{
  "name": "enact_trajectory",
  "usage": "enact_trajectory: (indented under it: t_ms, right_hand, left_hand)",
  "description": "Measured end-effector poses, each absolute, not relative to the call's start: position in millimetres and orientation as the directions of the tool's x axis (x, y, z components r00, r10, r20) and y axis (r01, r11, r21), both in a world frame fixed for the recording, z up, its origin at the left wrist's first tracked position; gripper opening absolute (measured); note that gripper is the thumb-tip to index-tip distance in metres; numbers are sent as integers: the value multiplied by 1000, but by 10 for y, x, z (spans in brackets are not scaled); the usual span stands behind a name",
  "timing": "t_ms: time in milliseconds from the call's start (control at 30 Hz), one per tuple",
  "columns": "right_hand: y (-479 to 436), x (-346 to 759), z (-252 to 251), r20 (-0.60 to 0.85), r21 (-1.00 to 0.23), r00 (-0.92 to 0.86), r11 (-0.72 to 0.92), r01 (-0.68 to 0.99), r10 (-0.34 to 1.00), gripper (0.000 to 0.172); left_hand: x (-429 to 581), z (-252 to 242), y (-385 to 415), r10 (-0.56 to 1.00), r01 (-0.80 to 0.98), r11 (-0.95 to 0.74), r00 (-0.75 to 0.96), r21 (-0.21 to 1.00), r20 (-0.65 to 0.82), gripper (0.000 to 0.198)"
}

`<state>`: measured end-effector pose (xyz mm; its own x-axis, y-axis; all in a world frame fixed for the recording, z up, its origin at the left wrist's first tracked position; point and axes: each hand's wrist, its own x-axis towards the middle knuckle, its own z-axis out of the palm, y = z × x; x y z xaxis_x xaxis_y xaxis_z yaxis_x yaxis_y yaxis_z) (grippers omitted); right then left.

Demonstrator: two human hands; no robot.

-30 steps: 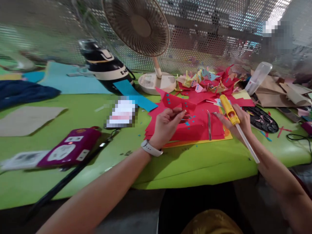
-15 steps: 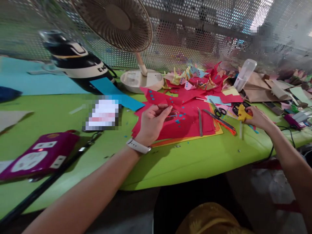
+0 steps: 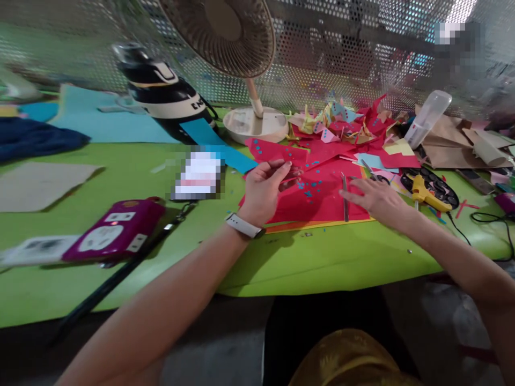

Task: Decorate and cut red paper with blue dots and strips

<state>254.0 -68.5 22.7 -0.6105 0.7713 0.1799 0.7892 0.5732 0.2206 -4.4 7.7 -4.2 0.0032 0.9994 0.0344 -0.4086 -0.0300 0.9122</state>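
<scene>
My left hand (image 3: 263,187), with a pale watch band on its wrist, is closed in a pinch over the red paper sheets (image 3: 322,206). What its fingertips hold, if anything, is too small to make out. Right behind it stands a red paper piece with blue dots (image 3: 277,153). Small blue paper bits (image 3: 309,187) are scattered beside the fingers. My right hand (image 3: 374,198) is open, fingers stretched towards the metal tweezers (image 3: 345,199) on the red paper; touching or apart, I cannot tell. Farther right, a yellow glue gun (image 3: 428,194) lies on a black holder (image 3: 446,187).
Scissors (image 3: 376,174) are partly hidden behind my right hand. A fan (image 3: 257,120), a black bottle (image 3: 173,102) and a blue strip (image 3: 225,153) stand or lie at the back. A phone (image 3: 197,174) and purple power strip (image 3: 116,230) are left. Coloured paper scraps (image 3: 341,115) heap behind.
My right hand has let go of the yellow glue gun and moved left to the tweezers. My left hand keeps its pinch over the red paper. The view has shifted left.
</scene>
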Motion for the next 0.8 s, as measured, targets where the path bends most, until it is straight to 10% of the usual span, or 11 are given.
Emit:
enact_trajectory:
  t_ms: [200,367,500,800]
  right_hand:
    - [-560,2485,96,159,209,-747,718,664,645,29]
    - [-593,2506,280,431,-374,-386,551,746,815,14]
    - [-543,2410,350,344,-794,-63,326,513,937,19]
    - [-371,2345,289,217,-900,-22,209,382,976,33]
  left_hand:
    - [-93,-41,160,999,-446,-30,-35,895,16,10]
    - [-79,-51,175,999,-458,-36,-32,888,24,8]
    - [-80,-45,174,999,-474,-33,-25,880,24,9]
    - [-91,-26,191,1000,-503,-29,-23,864,20,9]
